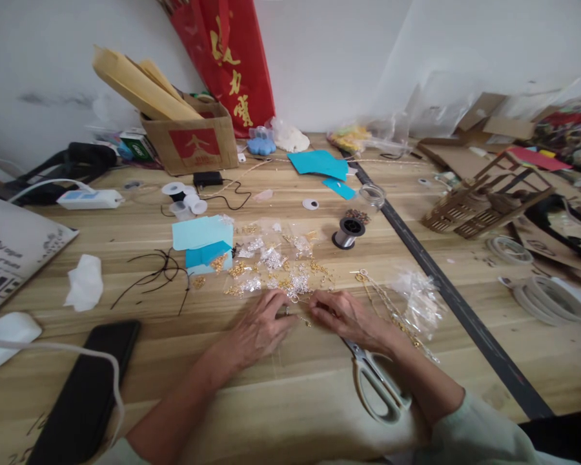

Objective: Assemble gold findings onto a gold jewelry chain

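Note:
My left hand (267, 325) rests low over the table, fingers curled together at a thin piece of jewelry (300, 316) with small gold and clear bits. Facing it, my right hand (341, 314) has its fingers bent and pressed together at the other side of that piece; what its fingertips pinch is too small to make out. Just beyond both hands lie small gold and clear beads (297, 281) in loose piles and little bags. White-handled scissors (380, 387) lie partly under my right forearm. To the right are gold chains (382, 303) beside clear plastic bags (419, 300).
A spool of wire (348, 232) stands near a glass jar (372, 196). Blue cards (203, 234) and black cords (162, 274) lie left of the beads. A black phone (87, 394) is at the near left, a cardboard box (191, 145) behind, a wooden model (487, 194) at the right.

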`<state>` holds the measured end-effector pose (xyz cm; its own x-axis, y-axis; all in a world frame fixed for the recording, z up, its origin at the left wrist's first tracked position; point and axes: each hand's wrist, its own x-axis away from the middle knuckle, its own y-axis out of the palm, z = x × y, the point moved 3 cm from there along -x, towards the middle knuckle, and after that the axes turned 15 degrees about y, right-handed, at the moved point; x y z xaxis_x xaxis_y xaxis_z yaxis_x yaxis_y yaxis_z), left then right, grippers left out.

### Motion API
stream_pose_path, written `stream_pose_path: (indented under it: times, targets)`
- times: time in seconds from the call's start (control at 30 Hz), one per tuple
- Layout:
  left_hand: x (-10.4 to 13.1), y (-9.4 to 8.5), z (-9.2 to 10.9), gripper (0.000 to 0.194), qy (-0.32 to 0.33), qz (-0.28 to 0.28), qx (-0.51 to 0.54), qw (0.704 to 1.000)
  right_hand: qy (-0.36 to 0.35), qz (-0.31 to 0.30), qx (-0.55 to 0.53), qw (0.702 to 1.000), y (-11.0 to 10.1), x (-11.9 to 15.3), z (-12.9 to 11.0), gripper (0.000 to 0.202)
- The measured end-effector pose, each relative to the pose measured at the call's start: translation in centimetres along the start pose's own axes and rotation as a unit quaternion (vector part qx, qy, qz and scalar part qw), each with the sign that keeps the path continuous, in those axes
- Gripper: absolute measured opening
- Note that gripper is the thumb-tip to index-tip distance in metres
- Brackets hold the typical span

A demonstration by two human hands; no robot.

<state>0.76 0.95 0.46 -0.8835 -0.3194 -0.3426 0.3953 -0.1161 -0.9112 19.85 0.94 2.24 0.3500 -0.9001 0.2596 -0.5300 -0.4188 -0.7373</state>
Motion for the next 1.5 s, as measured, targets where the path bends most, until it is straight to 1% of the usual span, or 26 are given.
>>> stream_pose_path:
  times: [0.1, 0.33, 0.67, 0.77, 0.83, 1.0, 1.1, 1.23, 1.37, 1.5]
  targets:
    - [0.1, 0.2, -0.1, 0.02, 0.0, -0.009, 0.0, 1.0, 0.002, -0.006, -0.006, 1.0, 0.0, 0.1, 0.0, 0.015]
    - [0.2, 0.1, -0.2, 0.023, -0.006, 0.002, 0.015, 1.0, -0.014, -0.023, -0.02, 0.999, -0.2, 0.2, -0.4, 0.014]
    - [0.3, 0.1, -0.6, 0.022, -0.001, 0.04, 0.046, 0.998, -0.031, -0.041, -0.04, 0.998, -0.3, 0.4, -0.8, 0.013]
    - [0.2, 0.0, -0.7, 0.022, -0.012, 0.05, 0.067, 0.996, -0.041, -0.05, -0.044, 0.997, -0.1, 0.3, -0.9, 0.014]
    - [0.2, -0.2, -1.0, 0.021, -0.028, 0.072, 0.086, 0.993, -0.045, -0.05, -0.045, 0.997, 0.0, 0.3, -0.9, 0.014]
    - [0.6, -0.6, -2.3, 0.016, -0.088, 0.172, 0.121, 0.974, -0.037, -0.054, -0.034, 0.997, 0.3, 0.2, -0.8, 0.013]
    - [1.1, -0.9, -3.1, 0.013, -0.126, 0.216, 0.121, 0.961, -0.03, -0.053, -0.034, 0.998, 0.4, 0.2, -0.8, 0.013]
    - [1.8, -1.6, -4.0, 0.011, -0.166, 0.269, 0.107, 0.942, -0.039, -0.054, -0.038, 0.997, 0.3, 0.2, -0.8, 0.014]
    - [2.4, -2.2, -4.7, 0.01, -0.199, 0.294, 0.072, 0.932, -0.043, -0.058, -0.046, 0.996, 0.4, 0.1, -0.8, 0.015]
    - [2.5, -2.3, -5.0, 0.01, -0.196, 0.296, 0.048, 0.933, -0.052, -0.053, -0.053, 0.996, 0.5, 0.0, -0.6, 0.015]
